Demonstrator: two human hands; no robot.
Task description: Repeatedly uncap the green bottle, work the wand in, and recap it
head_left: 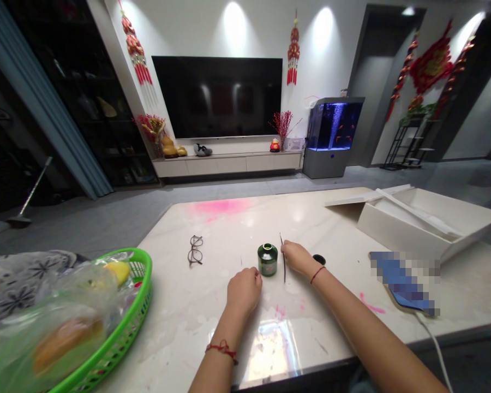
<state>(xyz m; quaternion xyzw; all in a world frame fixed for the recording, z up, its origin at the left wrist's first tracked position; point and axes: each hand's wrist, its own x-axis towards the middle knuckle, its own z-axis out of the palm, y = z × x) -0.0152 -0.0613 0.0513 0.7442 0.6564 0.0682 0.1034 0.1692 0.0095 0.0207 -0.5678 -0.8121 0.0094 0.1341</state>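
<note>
A dark green glass bottle (267,260) stands upright and uncapped on the pale marble-look table (175,322). Just left of the bottle, my left hand (244,289) rests with its fingers curled; whether it holds anything small is hidden. To the bottle's right, my right hand (298,257) pinches a thin dark stick (284,267), which points away from me and crosses beside the bottle. Behind my right wrist lies a round black cap (319,260), partly covered by the wrist.
Eyeglasses (195,252) lie left of the bottle. A green basket (143,289) with bagged items fills the left side. On the right are a white open box (405,232) and a blurred blue device (405,284) with a white cable. Pink stains mark the table.
</note>
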